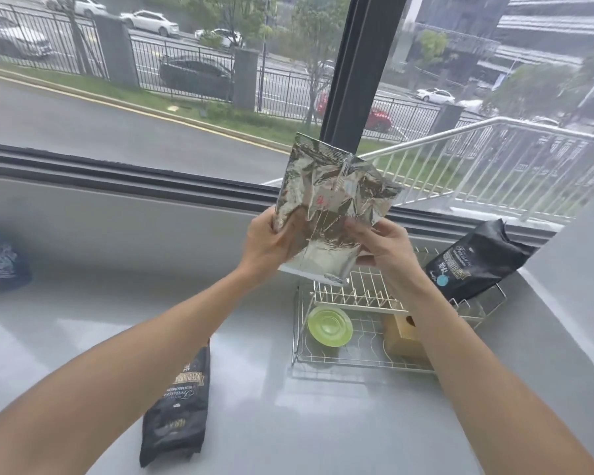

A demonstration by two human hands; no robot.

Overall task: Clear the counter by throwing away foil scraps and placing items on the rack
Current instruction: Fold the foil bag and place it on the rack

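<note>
Both hands up w/ a crumpled silver foil bag between them: left hand fingers clenched on its lower left edge, right hand fingers pinching the lower right, bag held in air above the table. Directly below the fingers & partly hidden by bag and right forearm sits the wire rack, w/ a green bowl and a tan box on its lower tier, a black pouch leaning at its right end. Under the left forearm a 2nd black pouch lies flat on the table; far left of the fingers, a blue packet at frame edge.
</note>
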